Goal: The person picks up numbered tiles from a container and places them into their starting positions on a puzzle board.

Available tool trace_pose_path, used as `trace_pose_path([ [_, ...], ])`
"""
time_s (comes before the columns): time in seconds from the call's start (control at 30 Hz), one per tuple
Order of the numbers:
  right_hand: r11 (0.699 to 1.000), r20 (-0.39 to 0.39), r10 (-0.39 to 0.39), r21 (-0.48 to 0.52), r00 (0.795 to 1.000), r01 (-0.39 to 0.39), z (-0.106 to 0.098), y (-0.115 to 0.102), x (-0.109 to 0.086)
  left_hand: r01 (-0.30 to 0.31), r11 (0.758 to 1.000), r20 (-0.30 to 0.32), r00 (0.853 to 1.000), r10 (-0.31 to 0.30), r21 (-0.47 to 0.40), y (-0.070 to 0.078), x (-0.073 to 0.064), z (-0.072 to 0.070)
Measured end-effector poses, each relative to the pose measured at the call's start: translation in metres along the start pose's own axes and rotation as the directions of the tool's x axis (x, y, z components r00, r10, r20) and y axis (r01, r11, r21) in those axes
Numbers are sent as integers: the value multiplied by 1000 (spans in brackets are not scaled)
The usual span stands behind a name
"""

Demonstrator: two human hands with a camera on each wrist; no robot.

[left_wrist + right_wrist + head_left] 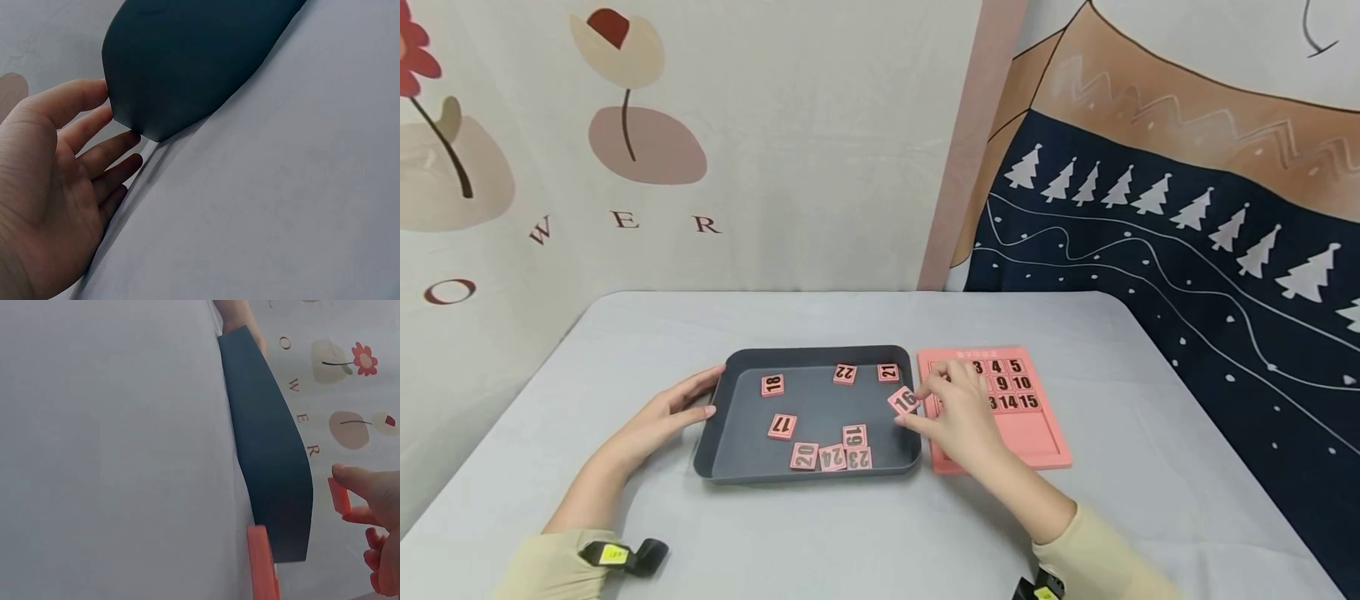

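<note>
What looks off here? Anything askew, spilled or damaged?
Just loose number tiles at mixed angles in the gray tray: the 18 tile lies sideways, unlike the upright numbers on the pink board. No spill or damage visible.

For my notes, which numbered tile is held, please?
The tile marked 16: the right hand pinches it, while the other visible tiles lie in the gray tray or pink board.

Left hand (670, 412) spread, right hand (958, 410) pinching.
In the head view the left forearm (597, 483) slants toward 1 o'clock, thumb (696, 415) apart from relaxed fingers (110, 152); the right forearm (1028, 492) toward 10 o'clock, thumb and index finger (933, 385) pinched, other fingers curled.
</note>
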State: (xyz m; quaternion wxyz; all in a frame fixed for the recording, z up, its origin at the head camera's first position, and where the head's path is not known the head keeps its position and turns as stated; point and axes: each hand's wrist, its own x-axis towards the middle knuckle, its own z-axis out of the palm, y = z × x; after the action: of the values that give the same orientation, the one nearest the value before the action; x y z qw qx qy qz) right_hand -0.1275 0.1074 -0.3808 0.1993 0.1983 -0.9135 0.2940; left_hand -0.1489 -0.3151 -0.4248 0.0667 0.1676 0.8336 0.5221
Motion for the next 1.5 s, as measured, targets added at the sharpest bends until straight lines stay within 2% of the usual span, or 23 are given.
trace_pose_path([
  [0.33,992,-16,113,-47,993,-114,-16,20,-20,1,1000,-2,1000,-1,2,-1,1,1],
  [0.67,975,17,205,-90,979,-203,-17,35,-39,-13,1000,1,1000,13,-6,-4,1,1],
  [1.0,965,45,222,-155,974,-213,-11,43,-45,19,1000,4,1000,-19,22,-1,2,2],
  [1.3,968,50,221,-130,974,-213,-5,49,-44,-6,1000,1,1000,6,8,-2,1,0],
  [1.5,971,50,211,-123,976,-204,-3,50,-44,16,1000,-1,1000,-16,17,-1,1,0],
])
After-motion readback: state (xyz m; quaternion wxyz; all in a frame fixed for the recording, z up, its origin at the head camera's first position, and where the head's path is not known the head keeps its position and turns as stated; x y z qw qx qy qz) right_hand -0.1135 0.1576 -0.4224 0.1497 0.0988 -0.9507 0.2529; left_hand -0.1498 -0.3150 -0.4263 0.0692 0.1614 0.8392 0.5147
